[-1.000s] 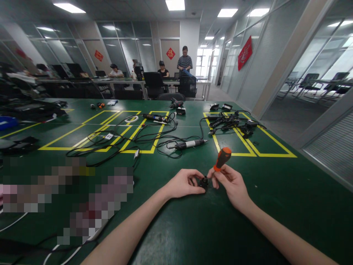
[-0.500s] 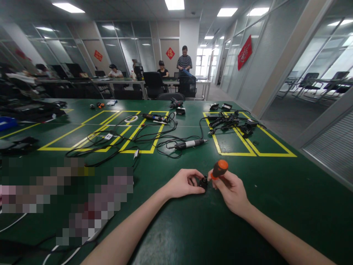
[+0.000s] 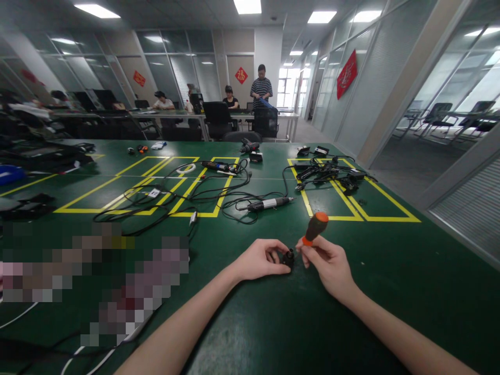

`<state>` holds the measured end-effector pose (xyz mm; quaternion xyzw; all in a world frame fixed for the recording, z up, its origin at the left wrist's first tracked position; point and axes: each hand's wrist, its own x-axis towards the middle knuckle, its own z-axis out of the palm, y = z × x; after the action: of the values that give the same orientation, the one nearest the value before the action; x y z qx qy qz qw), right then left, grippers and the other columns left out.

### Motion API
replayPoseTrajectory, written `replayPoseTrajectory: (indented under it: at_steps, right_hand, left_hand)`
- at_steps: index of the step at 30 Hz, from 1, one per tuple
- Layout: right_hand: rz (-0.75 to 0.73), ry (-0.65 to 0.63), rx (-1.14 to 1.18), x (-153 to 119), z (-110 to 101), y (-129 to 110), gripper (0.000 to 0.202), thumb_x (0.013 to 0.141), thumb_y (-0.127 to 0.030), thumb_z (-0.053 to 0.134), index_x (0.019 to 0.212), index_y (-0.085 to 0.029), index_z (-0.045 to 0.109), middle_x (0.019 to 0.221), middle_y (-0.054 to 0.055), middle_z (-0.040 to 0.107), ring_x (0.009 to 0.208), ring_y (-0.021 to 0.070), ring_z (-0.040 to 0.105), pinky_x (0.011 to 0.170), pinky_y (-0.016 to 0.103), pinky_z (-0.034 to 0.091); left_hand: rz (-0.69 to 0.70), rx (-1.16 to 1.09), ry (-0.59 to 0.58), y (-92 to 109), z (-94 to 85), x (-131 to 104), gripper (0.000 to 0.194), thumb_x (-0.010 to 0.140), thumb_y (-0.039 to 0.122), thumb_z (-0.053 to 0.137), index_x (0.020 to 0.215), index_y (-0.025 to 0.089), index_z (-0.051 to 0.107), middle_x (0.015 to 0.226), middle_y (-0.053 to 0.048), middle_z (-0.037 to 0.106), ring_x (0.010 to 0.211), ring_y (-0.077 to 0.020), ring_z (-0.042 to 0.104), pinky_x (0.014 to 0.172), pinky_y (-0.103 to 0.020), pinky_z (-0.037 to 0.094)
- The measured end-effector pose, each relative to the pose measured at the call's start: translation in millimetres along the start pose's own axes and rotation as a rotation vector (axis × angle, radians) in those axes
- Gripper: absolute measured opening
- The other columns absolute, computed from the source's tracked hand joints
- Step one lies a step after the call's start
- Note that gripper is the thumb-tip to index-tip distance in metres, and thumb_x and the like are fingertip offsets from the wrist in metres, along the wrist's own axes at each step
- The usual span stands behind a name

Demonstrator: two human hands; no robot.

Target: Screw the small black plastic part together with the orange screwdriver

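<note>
Near the table's front middle, my left hand (image 3: pixel 265 259) is closed on a small black part (image 3: pixel 288 258) with a short round stub on top, its exact kind too small to tell. The part appears to rest on the green table (image 3: pixel 250 323). Just to its right, my right hand (image 3: pixel 327 260) grips a screwdriver (image 3: pixel 317 227) with an orange and dark handle. The handle points up and leans to the right. The screwdriver's tip is hidden by the fingers, so I cannot tell whether it touches the black part.
A silver and black electric screwdriver (image 3: pixel 269 204) lies beyond my hands with its cable. Black tools and cables (image 3: pixel 320 171) are heaped at the right, inside yellow tape lines. More cables (image 3: pixel 144 219) spread to the left. A person (image 3: pixel 261 88) stands at a far table.
The screwdriver's handle has risen slightly and shifted right, standing more upright in my right hand. My left hand and the black part have stayed in place.
</note>
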<state>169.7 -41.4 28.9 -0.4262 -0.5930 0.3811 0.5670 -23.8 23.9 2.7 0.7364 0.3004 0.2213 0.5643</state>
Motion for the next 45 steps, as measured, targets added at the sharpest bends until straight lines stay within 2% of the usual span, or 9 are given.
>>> replayPoseTrajectory:
  at_steps: [6, 10, 16, 20, 24, 31, 37, 41, 45]
  right_hand:
    - [0.016, 0.018, 0.070, -1.3, 0.5, 0.7, 0.019, 0.088, -0.036, 0.068, 0.098, -0.019, 0.067, 0.080, 0.005, 0.071, 0.063, 0.0154, 0.061, 0.059, 0.029, 0.053]
    - [0.034, 0.080, 0.034, 0.6, 1.3, -0.5, 0.018, 0.084, -0.035, 0.073, 0.087, -0.020, 0.066, 0.076, 0.005, 0.071, 0.063, 0.0155, 0.061, 0.061, 0.029, 0.053]
    - [0.027, 0.044, 0.021, 3.1, 0.3, -1.1, 0.022, 0.086, -0.039, 0.070, 0.080, -0.018, 0.071, 0.075, 0.004, 0.066, 0.056, 0.0130, 0.054, 0.050, 0.026, 0.048]
    - [0.003, 0.012, 0.091, 0.0, 1.2, 0.3, 0.021, 0.084, -0.036, 0.073, 0.098, -0.020, 0.069, 0.079, 0.004, 0.070, 0.066, 0.0162, 0.063, 0.064, 0.030, 0.055]
    - [-0.008, 0.058, 0.040, 0.2, 1.5, 0.1, 0.017, 0.082, -0.034, 0.075, 0.084, -0.020, 0.067, 0.078, 0.004, 0.070, 0.075, 0.0191, 0.067, 0.074, 0.032, 0.057]
    - [0.009, 0.068, -0.058, 4.3, -1.0, -0.4, 0.017, 0.076, -0.035, 0.078, 0.074, -0.019, 0.072, 0.074, 0.004, 0.069, 0.069, 0.0188, 0.064, 0.065, 0.031, 0.055]
    - [0.057, 0.026, 0.058, -0.4, 2.0, -1.6, 0.024, 0.084, -0.039, 0.072, 0.097, -0.019, 0.067, 0.080, 0.006, 0.073, 0.057, 0.0152, 0.061, 0.055, 0.029, 0.055]
    - [0.036, 0.040, 0.028, 0.8, 1.5, -2.9, 0.019, 0.083, -0.036, 0.073, 0.086, -0.019, 0.066, 0.075, 0.005, 0.070, 0.058, 0.0146, 0.060, 0.057, 0.028, 0.054]
    - [-0.005, 0.055, -0.017, 3.9, 0.0, -1.9, 0.018, 0.081, -0.035, 0.075, 0.078, -0.018, 0.072, 0.075, 0.003, 0.065, 0.055, 0.0119, 0.054, 0.049, 0.026, 0.049]
  left_hand:
    - [-0.015, 0.000, 0.000, -1.0, -0.1, 0.3, 0.046, 0.072, 0.036, 0.080, 0.109, 0.011, 0.068, 0.072, -0.001, 0.066, 0.063, -0.0113, 0.060, 0.060, -0.022, 0.046]
    - [-0.013, 0.003, 0.004, -0.4, -0.7, 0.0, 0.045, 0.072, 0.036, 0.080, 0.109, 0.012, 0.068, 0.070, 0.000, 0.065, 0.063, -0.0112, 0.059, 0.061, -0.022, 0.046]
    - [-0.011, 0.007, 0.000, -0.8, -0.4, 0.4, 0.044, 0.072, 0.035, 0.080, 0.109, 0.012, 0.068, 0.072, -0.001, 0.066, 0.064, -0.0116, 0.060, 0.061, -0.022, 0.046]
    - [-0.027, 0.002, 0.007, -0.7, 0.0, 0.7, 0.046, 0.071, 0.035, 0.081, 0.108, 0.012, 0.068, 0.071, 0.000, 0.065, 0.063, -0.0117, 0.059, 0.060, -0.022, 0.046]
    - [-0.026, -0.004, 0.000, 0.0, -0.7, 0.1, 0.046, 0.070, 0.035, 0.081, 0.108, 0.013, 0.068, 0.070, 0.000, 0.064, 0.063, -0.0114, 0.059, 0.061, -0.022, 0.046]
    - [-0.013, -0.004, 0.006, 0.6, -1.2, -0.2, 0.045, 0.070, 0.033, 0.081, 0.109, 0.013, 0.068, 0.070, 0.001, 0.064, 0.064, -0.0116, 0.059, 0.063, -0.023, 0.047]
    - [-0.016, 0.009, -0.008, -0.1, -1.2, 0.4, 0.046, 0.072, 0.036, 0.080, 0.110, 0.012, 0.068, 0.071, 0.000, 0.065, 0.064, -0.0115, 0.059, 0.062, -0.022, 0.047]
    - [-0.017, 0.016, 0.000, -0.8, -0.9, 0.3, 0.047, 0.072, 0.036, 0.080, 0.110, 0.012, 0.068, 0.070, 0.000, 0.065, 0.064, -0.0116, 0.059, 0.062, -0.022, 0.047]
    - [-0.025, 0.003, 0.001, -0.8, -0.6, 0.1, 0.046, 0.071, 0.036, 0.081, 0.109, 0.012, 0.068, 0.070, 0.000, 0.065, 0.064, -0.0118, 0.060, 0.061, -0.022, 0.046]
